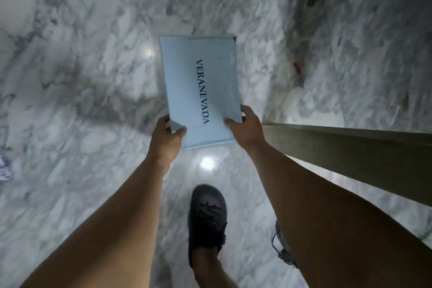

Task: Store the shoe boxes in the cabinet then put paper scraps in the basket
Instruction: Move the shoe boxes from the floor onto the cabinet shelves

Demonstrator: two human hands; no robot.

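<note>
Two hands on one shoe box [202, 91], held out front over the marble floor [81, 77], frame centre. Box pale blue-white, lid up, "VERANEVADA" printed lengthwise in dark letters, long axis running 12 to 6. Dark scuff at the 1 o'clock corner of the lid.

Left hand [166, 135] at the box's 7 o'clock corner: thumb curled over the lid, remaining fingers wrapped under the edge, mostly hidden. Right hand [245, 127] at the 5 o'clock corner: thumb pressed flat on the lid, index curled round the side edge, other fingers out of sight beneath. Both forearms bare, stretched forward from 6 o'clock.

Dark shoe [207, 220] on the floor at 6 o'clock, directly below the box. Second shoe [281, 248] at 5 o'clock, mostly hidden behind the right forearm. Brown wooden panel edge [350, 145] at 3 o'clock, just beside the right hand; cannot tell whether touching. Small red mark [297, 67] on the floor at 2 o'clock. Crumpled paper scrap [4, 168] with dark print at 9 o'clock, cut by the frame edge, well apart from the box. Two bright light reflections on the floor, one left of the box, one just below it.
</note>
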